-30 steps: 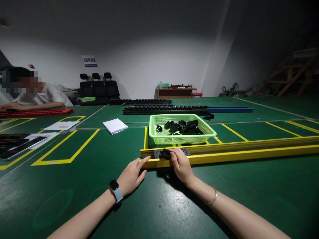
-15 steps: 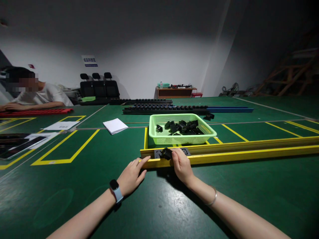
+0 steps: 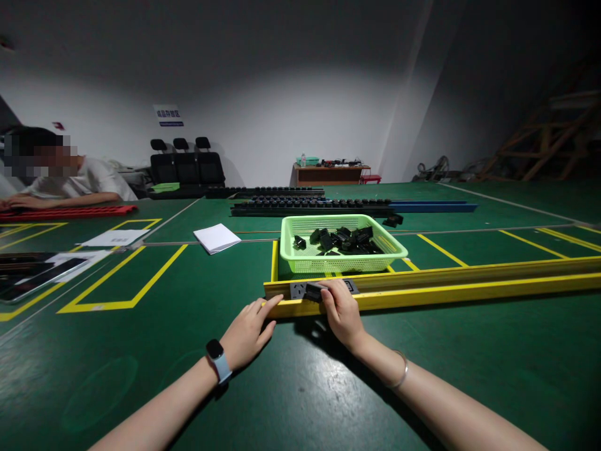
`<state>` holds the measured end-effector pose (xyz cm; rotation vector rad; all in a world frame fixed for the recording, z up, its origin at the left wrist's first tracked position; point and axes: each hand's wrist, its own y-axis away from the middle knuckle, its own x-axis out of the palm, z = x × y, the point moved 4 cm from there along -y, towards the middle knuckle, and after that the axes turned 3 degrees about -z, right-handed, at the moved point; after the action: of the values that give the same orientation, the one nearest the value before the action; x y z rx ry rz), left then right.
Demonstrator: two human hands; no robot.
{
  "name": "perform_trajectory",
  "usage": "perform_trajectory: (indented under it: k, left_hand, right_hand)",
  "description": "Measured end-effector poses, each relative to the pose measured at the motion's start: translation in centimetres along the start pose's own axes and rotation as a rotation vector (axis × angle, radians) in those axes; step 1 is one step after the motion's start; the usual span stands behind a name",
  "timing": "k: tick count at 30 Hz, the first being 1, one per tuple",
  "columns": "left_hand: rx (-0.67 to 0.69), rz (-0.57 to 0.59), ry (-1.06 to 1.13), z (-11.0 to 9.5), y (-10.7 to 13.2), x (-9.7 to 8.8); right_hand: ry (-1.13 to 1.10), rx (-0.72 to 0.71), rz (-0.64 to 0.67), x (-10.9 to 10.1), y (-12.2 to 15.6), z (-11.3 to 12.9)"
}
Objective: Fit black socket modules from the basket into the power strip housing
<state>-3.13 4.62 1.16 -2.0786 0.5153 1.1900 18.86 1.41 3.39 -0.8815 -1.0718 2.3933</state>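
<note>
My right hand [image 3: 342,313] grips a black plastic block [image 3: 313,292] between thumb and fingers, over the left part of a long yellow channel rail [image 3: 422,299]. Beneath the block, a dark grey socket panel [image 3: 297,290] with pin slots lies inside the rail, partly covered by the block and my fingers. My left hand [image 3: 248,332] rests at the rail's left end, index finger stretched along its near edge and thumb apart. Just behind the rail stands a light green basket [image 3: 338,264] holding several black plastic pieces [image 3: 347,239].
A white paper pad [image 3: 216,238] lies left of the basket. Black and blue rails [image 3: 328,207] stretch across the table behind, with a loose black piece [image 3: 393,220] nearby. At far left a person [image 3: 94,178] leans over a red rail [image 3: 70,212].
The black block in my right hand has tilted flatter over the socket panel, uncovering more pin slots on its left. My left hand and the rail stay put.
</note>
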Motion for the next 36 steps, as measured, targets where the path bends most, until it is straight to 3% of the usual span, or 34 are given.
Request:
perform_trajectory:
  k: [36]
  left_hand:
    - [-0.009,0.009,0.000,0.02,0.05,0.04]
  right_hand:
    - [0.044,0.053,-0.036,0.17,-0.41,-0.01]
